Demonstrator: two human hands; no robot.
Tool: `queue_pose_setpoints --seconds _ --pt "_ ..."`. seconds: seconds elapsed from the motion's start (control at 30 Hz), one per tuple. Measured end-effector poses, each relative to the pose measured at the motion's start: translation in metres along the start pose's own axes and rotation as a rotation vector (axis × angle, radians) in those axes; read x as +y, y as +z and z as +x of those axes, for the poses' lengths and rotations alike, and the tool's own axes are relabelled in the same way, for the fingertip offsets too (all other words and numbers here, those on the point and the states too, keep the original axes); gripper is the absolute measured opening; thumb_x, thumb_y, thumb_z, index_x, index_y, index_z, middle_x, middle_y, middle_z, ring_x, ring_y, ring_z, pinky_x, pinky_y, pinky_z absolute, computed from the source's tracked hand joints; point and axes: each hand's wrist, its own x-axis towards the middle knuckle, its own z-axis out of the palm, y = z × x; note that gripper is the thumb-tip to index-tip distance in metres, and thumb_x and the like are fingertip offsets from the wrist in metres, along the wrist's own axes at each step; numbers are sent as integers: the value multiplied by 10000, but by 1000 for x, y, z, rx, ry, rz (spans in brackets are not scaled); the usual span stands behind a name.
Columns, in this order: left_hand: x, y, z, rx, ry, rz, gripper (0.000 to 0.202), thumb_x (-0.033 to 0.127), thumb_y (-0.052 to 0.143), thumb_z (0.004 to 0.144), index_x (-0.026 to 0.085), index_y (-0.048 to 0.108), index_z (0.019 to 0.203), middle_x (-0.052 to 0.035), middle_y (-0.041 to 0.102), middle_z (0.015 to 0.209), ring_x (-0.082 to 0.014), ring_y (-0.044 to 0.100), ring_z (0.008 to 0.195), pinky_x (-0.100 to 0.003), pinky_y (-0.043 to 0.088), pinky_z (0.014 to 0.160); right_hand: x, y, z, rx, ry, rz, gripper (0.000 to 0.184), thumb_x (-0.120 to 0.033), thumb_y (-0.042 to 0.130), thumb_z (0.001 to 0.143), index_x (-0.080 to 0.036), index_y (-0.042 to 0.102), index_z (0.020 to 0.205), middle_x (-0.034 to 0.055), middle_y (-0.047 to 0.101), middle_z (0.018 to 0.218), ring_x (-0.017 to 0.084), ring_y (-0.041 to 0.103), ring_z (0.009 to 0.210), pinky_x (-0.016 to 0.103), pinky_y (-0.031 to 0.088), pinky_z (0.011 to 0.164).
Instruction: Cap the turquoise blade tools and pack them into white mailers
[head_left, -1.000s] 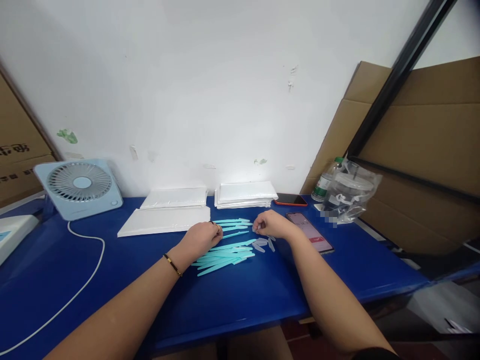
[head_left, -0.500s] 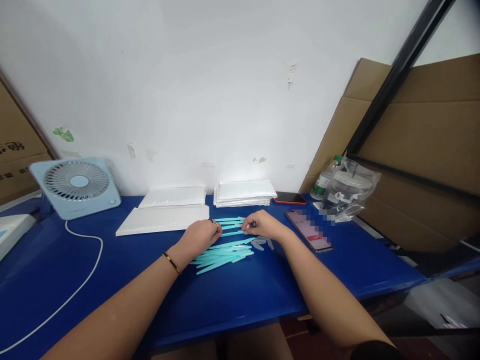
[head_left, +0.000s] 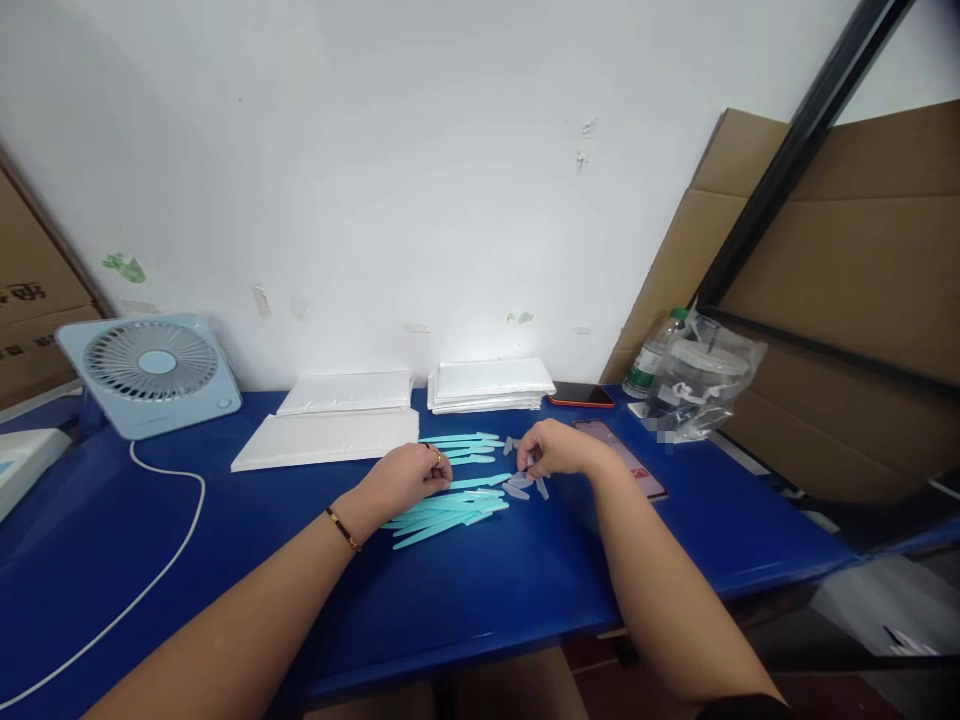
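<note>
Several slim turquoise sticks, which look like eyebrow razors point(head_left: 442, 517), lie in a loose pile on the blue table. More turquoise razors point(head_left: 469, 440) are laid out in a row behind them. My left hand point(head_left: 409, 472) is closed on the left end of a single razor point(head_left: 480, 483) between pile and row. Small translucent plastic caps point(head_left: 516, 491) are scattered to the right of the razors. Over these caps, my right hand point(head_left: 559, 450) is closed in a pinch, with a cap at its fingertips partly hidden by the fingers.
White flat packs point(head_left: 491, 380) are stacked along the wall, with more white packs point(head_left: 330, 440) at their left. A blue fan point(head_left: 157, 370) and its white cable are on the left. Two phones point(head_left: 581, 395), a bottle point(head_left: 646, 365) and a bagged cup point(head_left: 701, 375) stand right.
My right hand has moved right, from the razors' ends to the clear caps. My left hand has come slightly nearer, leaving the row for the separate razor.
</note>
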Motion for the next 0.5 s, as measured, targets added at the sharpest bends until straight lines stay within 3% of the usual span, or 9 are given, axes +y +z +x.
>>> queue_pose_setpoints --seconds 0.5 --pt "-4 4 1 59 -51 -53 139 310 557 780 223 664 798 1 649 754 -143 566 677 -232 387 616 1 17 18 82 -130 69 134 -265 658 693 -193 739 773 0 688 676 120 595 606 197 404 534"
